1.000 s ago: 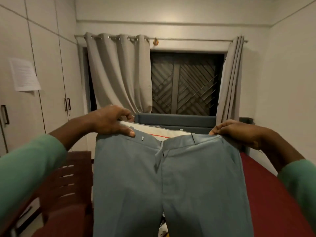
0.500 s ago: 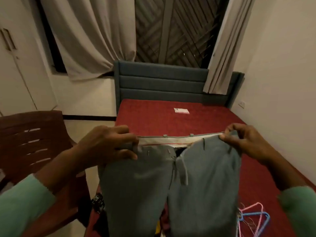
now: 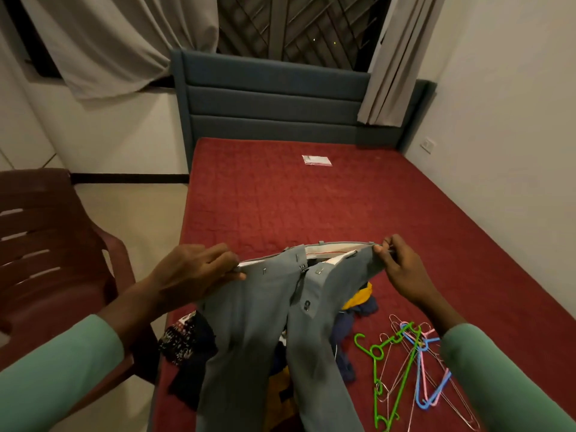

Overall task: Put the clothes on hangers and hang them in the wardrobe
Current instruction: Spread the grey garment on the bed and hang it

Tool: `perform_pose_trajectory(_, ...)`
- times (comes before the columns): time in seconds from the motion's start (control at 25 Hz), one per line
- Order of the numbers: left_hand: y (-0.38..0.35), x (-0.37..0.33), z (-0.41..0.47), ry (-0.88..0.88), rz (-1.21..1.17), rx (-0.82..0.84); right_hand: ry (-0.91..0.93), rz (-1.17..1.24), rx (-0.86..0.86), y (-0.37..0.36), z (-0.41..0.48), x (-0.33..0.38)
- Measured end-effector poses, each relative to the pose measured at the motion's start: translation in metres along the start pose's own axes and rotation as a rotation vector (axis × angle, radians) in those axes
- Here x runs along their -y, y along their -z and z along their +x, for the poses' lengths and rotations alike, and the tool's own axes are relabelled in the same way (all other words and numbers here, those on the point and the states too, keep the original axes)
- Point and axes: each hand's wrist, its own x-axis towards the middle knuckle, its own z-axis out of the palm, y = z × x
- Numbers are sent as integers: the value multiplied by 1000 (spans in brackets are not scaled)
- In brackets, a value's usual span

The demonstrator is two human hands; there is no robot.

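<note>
Trousers held above red bed.

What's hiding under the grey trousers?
Under the grey trousers lies a pile of clothes on the red bed: yellow, dark blue and black patterned pieces peek out. The middle of the pile is covered.

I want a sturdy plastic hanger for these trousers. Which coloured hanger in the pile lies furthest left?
The green hanger: its hook points toward the clothes, and it lies left of the blue hanger and pink hanger.
</note>
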Motion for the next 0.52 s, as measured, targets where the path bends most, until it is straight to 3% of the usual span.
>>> perform_pose_trajectory(0.08,-12,7,-2,107,0,112,-65,90,-37,-5,4,-3)
perform_pose_trajectory(0.2,-24,22,1,597,-132,466,-126,150,44,-9,9,4)
perform_pose_trajectory(0.28,-24,42,4,825,-393,665,-216,209,159,-7,19,13)
perform_pose_trajectory(0.32,-23,51,5,956,-620,686,-333,265,230,-6,27,14)
perform_pose_trajectory(0.44,-49,61,-8,1533,-1209,403,-829,425,403,-20,42,5)
perform_pose_trajectory(0.52,-88,41,-19,1846,-1299,103,-971,506,449,-45,39,2)
